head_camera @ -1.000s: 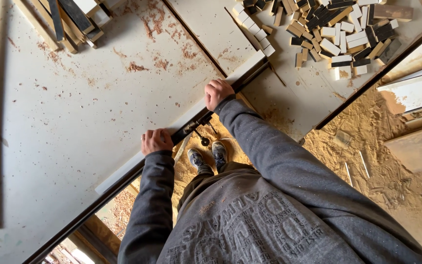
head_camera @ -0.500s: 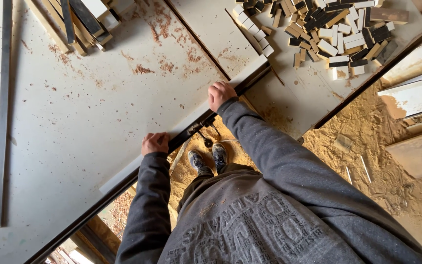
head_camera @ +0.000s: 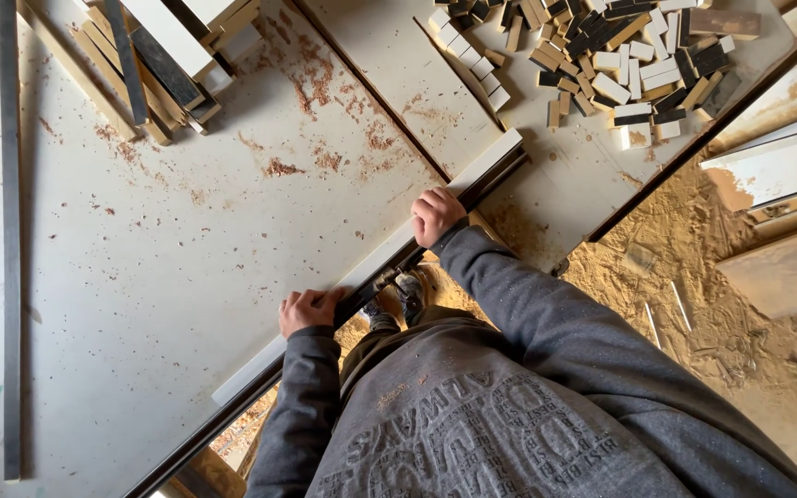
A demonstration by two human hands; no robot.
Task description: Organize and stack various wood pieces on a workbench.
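Note:
A long white strip of board [head_camera: 382,258] lies along the near edge of the pale work table [head_camera: 140,277], next to a dark metal rail. My left hand [head_camera: 304,309] grips the strip near its lower end. My right hand [head_camera: 435,216] is closed on the strip farther up, toward its upper end. Both grey sleeves reach in from below. My shoes [head_camera: 397,302] show under the table edge between the hands.
A pile of several small cut wood blocks [head_camera: 620,65] lies at the top right. Stacked strips [head_camera: 163,65] sit at the top left. A long dark strip [head_camera: 9,231] lies along the left side. Sawdust [head_camera: 694,277] and offcut boards cover the floor on the right.
The view has shifted slightly. Both hands stay on the white strip, which has slid a little up and to the right along the table edge.

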